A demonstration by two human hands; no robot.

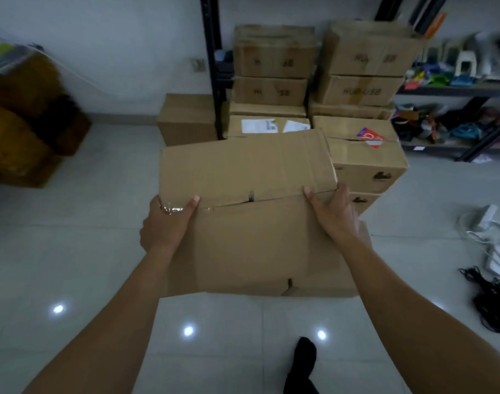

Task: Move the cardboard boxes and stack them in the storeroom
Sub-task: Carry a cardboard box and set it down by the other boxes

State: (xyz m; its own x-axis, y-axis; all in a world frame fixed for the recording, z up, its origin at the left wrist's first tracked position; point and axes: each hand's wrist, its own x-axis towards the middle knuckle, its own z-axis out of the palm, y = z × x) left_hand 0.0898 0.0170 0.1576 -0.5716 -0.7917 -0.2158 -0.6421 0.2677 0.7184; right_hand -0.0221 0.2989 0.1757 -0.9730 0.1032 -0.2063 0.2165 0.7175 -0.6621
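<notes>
Crosswise, cardboard box, left hand, right hand gripping ends

This is a storeroom or back stock room. Plain cardboard boxes, several stamped HUB-USB, stand stacked in two columns against a white wall. A black metal rack post rises just left of the stack. To the right of the stack, open shelves carry a jumble of small coloured goods. Well left of it, brown wrapped bundles sit on the glossy tiled floor, and loose black cables lie far to its right.
</notes>
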